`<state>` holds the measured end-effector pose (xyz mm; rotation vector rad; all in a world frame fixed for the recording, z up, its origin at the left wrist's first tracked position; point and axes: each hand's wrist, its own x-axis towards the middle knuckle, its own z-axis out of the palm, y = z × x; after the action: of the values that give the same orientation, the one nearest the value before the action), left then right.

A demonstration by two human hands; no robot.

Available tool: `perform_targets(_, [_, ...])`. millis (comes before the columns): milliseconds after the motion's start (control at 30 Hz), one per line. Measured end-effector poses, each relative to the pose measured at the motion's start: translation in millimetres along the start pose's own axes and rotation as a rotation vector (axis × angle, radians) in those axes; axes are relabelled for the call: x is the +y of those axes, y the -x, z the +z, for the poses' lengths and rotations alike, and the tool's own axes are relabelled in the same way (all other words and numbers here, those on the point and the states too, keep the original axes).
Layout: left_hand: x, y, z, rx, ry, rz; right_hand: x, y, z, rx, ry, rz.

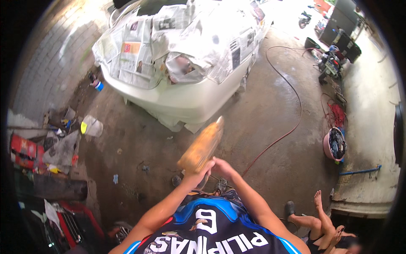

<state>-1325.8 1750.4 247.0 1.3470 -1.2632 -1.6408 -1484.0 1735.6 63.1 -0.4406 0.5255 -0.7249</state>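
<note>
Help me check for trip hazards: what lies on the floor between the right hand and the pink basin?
In the head view, a thin reddish hose curves across the floor between the right hand and the pink basin.

1. Concrete floor (262, 93), grey-brown, blotched with dark stains; looks damp and shiny in patches toward one o'clock.
2. Block wall (50, 63) at ten o'clock, pale, with visible courses; curves along the lens rim.
3. Plastered wall (372, 139) at three o'clock, off-white and grimy; carries a blue pipe (360, 170) low down at half past three.
4. Strong glare (289, 17) between twelve and one o'clock; bleaches the far end nearly white.
5. Dark red hose (301, 106), snaking over the concrete from half past one to almost five o'clock.
6. White bucket (94, 127) at nine o'clock; motorcycle (332, 68) at two; pink basin (326, 146) at three.
</note>
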Motion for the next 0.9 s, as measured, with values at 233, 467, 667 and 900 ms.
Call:
perform_targets(233, [24,-47,22,0.292,0.069,0.129,7,50,8,-0.116,0.58,0.227])
perform_targets(467, [22,-85,-3,0.653,0.004,0.261,21,122,-57,0.328,0.752,0.147])
perform_targets(667, [-17,-202,56,0.459,-0.057,0.359,57,177,-83,0.741,0.927,0.107])
perform_targets(900, [25,-327,168,0.449,-0.333,0.77,97,210,-110,1.107,0.685,-0.076])
